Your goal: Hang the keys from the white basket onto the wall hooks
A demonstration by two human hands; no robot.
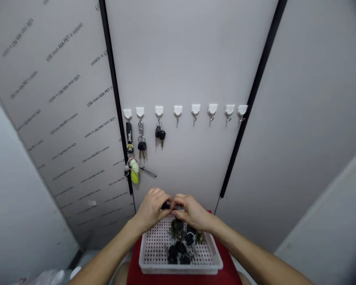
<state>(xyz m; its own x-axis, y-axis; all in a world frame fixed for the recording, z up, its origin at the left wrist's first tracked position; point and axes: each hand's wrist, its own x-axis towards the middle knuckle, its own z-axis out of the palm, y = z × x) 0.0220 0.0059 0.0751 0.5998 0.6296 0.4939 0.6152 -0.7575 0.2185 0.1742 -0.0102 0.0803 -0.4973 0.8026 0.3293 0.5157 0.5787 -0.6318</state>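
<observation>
Above the far rim of a white perforated plastic basket (pixel 180 269), my two hands meet with their fingertips almost touching. My left hand (pixel 152 209) is closed on a black-headed key (pixel 165 205), mostly hidden by the fingers. My right hand (pixel 192 213) pinches at the same bunch, where a thin ring or blade shows blurred between the fingertips. Inside the basket lie several black-headed keys (pixel 180 247) and a dark green-brown tangled clump (pixel 177 228). A black item with a pale ring (pixel 190 238) sits close to the clump.
A row of white adhesive hooks (pixel 178 111) runs across the pale panel. Three left hooks carry a black strap with charms (pixel 129 138), a key bunch (pixel 142 145) and black keys (pixel 160 133). The basket stands on a red surface (pixel 133 273). Black strips (pixel 114 79) border the panel.
</observation>
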